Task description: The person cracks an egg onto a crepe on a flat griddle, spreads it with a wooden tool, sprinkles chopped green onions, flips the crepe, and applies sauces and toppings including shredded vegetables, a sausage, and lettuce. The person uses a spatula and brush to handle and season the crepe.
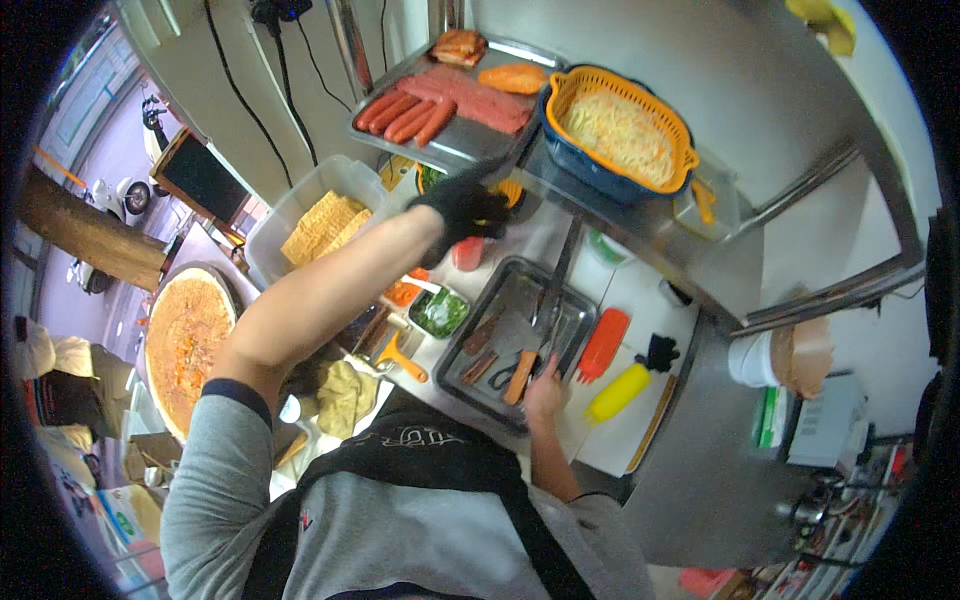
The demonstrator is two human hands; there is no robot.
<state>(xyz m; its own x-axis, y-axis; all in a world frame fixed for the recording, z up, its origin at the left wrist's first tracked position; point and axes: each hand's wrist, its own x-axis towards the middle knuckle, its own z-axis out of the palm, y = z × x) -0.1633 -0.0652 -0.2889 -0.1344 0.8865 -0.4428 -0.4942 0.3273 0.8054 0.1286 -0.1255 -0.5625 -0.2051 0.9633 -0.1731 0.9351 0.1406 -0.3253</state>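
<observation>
My left hand (474, 206), in a black glove, reaches forward below the edge of the raised metal tray. Its fingers are blurred beside a yellow-orange rim (511, 193); whether they hold anything is unclear. Over the right rim of a dark metal tray (487, 405), my bare right hand (544, 394) grips long metal tongs (556, 319) that point away from me. In that tray lie a tool with an orange-brown handle (520, 377) and dark-handled scissors (504, 373). A container of chopped greens (440, 312) with a white spoon stands left of it.
Sausages (405, 116) and sliced meat (469, 94) lie on a raised tray (480, 150). Shredded cabbage (619, 135) fills an orange colander (574, 79). Red (604, 341) and yellow squeeze bottles (619, 394) lie at right. A large round pancake (187, 330) is at left, near a crispy-sheet bin (262, 240).
</observation>
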